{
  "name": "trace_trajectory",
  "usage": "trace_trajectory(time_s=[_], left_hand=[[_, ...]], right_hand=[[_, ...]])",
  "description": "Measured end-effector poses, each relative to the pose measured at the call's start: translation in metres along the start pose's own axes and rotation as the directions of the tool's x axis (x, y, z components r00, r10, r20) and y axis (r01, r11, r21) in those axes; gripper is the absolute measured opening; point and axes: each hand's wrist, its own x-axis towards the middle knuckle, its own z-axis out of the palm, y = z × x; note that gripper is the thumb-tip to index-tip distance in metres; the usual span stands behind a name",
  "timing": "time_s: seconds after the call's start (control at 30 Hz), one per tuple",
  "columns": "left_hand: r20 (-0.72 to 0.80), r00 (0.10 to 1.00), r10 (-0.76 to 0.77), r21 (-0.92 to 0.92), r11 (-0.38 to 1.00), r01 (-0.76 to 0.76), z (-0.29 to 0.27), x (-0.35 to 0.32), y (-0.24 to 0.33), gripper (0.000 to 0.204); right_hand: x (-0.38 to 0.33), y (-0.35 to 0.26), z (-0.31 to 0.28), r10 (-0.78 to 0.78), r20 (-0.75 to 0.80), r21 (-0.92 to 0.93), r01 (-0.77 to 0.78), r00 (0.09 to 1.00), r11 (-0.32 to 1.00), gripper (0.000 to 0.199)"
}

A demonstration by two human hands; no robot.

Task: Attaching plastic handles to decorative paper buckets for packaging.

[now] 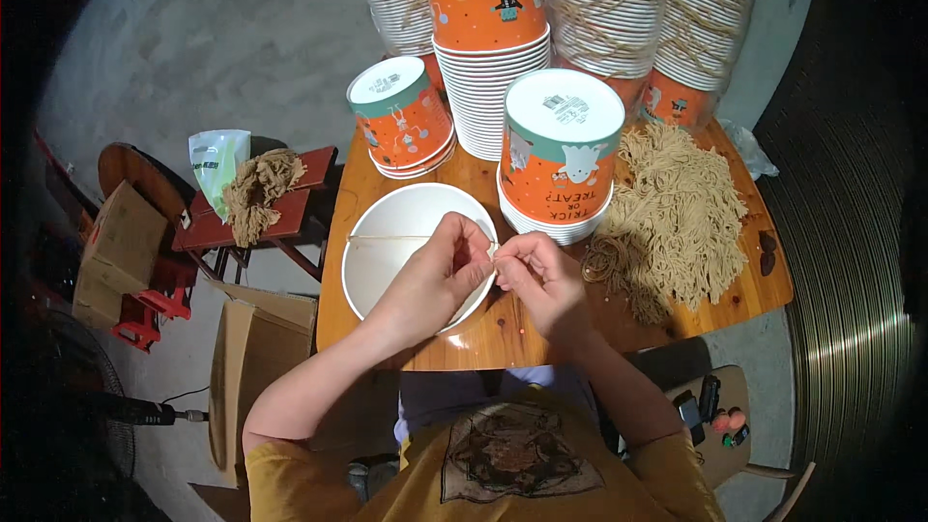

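Item: white bowl (pixel 387 251) on table (pixel 483 343), cord (pixel 387 239) drawn taut across its rim. Left hand (pixel 440 266) and right hand (pixel 536 275) pinch the cord's end at the bowl's right edge (fingers closed on it). Cord likely light, limp; bowl probably thin, crushable, best held by rim.

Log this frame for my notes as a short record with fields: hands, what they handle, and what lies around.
left hand: left hand pinches a thin tan cord stretched across the open white paper bucket
right hand: right hand pinches the cord end at the bucket rim
surface: round wooden table
right of hands: loose pile of tan cords
behind: stacks of upside-down orange paper buckets
left: red stool with another cord bundle
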Motion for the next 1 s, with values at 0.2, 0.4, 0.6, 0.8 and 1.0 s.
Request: trace_trajectory(time_s=[0.2, 0.4, 0.6, 0.8, 1.0], left_hand=[[-0.041, 0.998, 0.054, 0.088, 0.995, -0.050, 0.004, -0.003, 0.000, 0.011], [-0.065, 0.939, 0.338, 0.549, 0.798, -0.249, 0.009, -0.007, 0.014, 0.013], [-0.055, 0.962, 0.268, 0.473, 0.855, -0.212, 0.007, -0.006, 0.008, 0.011], [-0.051, 0.980, 0.191, 0.439, 0.886, -0.150, 0.001, -0.004, 0.001, 0.009], [-0.055, 0.987, 0.153, 0.394, 0.911, -0.119, 0.000, -0.004, 0.000, 0.009]], right_hand=[[-0.001, -0.002, 0.002, 0.050, -0.022, 0.074, -0.049, 0.998, 0.996, 0.009], [-0.001, 0.003, 0.000, -0.001, -0.012, 0.065, 0.001, 1.000, 0.998, 0.008], [0.000, 0.003, -0.001, -0.045, 0.011, 0.035, 0.044, 0.999, 0.998, 0.007], [0.000, 0.004, -0.002, 0.015, 0.006, 0.063, -0.016, 1.000, 0.998, 0.007], [0.001, 0.006, -0.004, 0.029, -0.016, 0.089, -0.028, 0.999, 0.996, 0.007]])
